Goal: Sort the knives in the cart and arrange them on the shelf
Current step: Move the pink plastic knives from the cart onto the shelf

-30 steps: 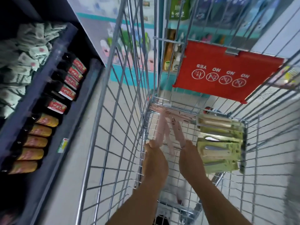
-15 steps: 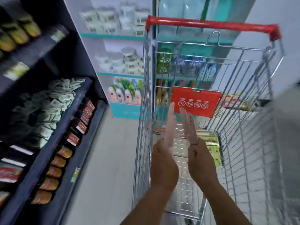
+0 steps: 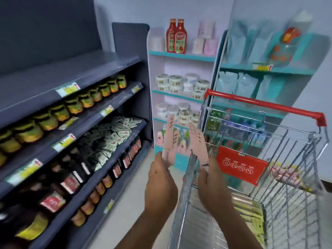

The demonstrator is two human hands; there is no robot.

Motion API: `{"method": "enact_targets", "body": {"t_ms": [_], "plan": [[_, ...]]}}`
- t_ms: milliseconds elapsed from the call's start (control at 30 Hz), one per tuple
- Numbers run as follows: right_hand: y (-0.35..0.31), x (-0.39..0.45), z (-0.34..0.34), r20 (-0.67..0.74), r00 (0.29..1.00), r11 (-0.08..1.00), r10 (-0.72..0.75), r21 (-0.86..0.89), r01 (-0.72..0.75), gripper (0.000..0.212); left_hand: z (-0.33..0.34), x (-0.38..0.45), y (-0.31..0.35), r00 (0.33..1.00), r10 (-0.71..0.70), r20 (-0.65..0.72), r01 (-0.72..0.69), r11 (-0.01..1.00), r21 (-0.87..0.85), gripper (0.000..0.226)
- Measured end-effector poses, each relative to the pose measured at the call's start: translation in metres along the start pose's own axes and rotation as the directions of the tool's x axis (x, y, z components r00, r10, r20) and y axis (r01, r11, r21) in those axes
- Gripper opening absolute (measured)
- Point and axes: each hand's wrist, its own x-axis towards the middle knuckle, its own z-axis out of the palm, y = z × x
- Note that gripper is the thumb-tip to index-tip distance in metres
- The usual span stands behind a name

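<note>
My left hand (image 3: 160, 184) grips a pink packaged knife set (image 3: 169, 139) by its lower end and holds it upright, above the aisle floor to the left of the cart. My right hand (image 3: 212, 187) grips another pink knife pack (image 3: 198, 142) the same way, over the cart's left wall. The wire cart (image 3: 291, 177) with the red handle stands at the right. Green knife packs (image 3: 251, 212) lie on its floor. The dark grey shelf unit (image 3: 59, 74) at the left has a bare top board.
The grey shelves below hold jars (image 3: 75, 106), small sachets (image 3: 115, 135) and dark bottles (image 3: 68, 180). A white and teal rack (image 3: 179, 54) with ketchup bottles and tubs stands straight ahead. A red sign (image 3: 239, 164) hangs inside the cart.
Both hands lifted the pink knife packs up out of the cart basket and moved left. The view rose from the cart floor to the shelves.
</note>
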Motion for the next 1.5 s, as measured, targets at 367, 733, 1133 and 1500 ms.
{"method": "enact_targets", "body": {"t_ms": [367,733,1133,1500], "plan": [[-0.139,0.005,0.089,0.258,0.920,0.954,-0.296,0.020,0.301,0.025,-0.160,0.004,-0.023,0.963,-0.005,-0.270,0.070,0.970,0.234,0.079],[-0.298,-0.019,0.226,0.395,0.788,0.877,-0.471,0.120,0.465,0.037,-0.346,0.034,-0.094,0.885,-0.033,-0.465,0.222,0.907,0.359,0.080],[-0.419,-0.023,0.340,0.493,0.694,0.842,-0.525,0.183,0.507,0.058,-0.492,0.079,-0.156,0.818,-0.107,-0.566,0.316,0.905,0.285,0.072],[-0.490,0.004,0.447,0.603,0.571,0.777,-0.557,0.134,0.615,0.064,-0.548,0.137,-0.210,0.709,-0.363,-0.605,0.609,0.747,0.266,0.070]]}}
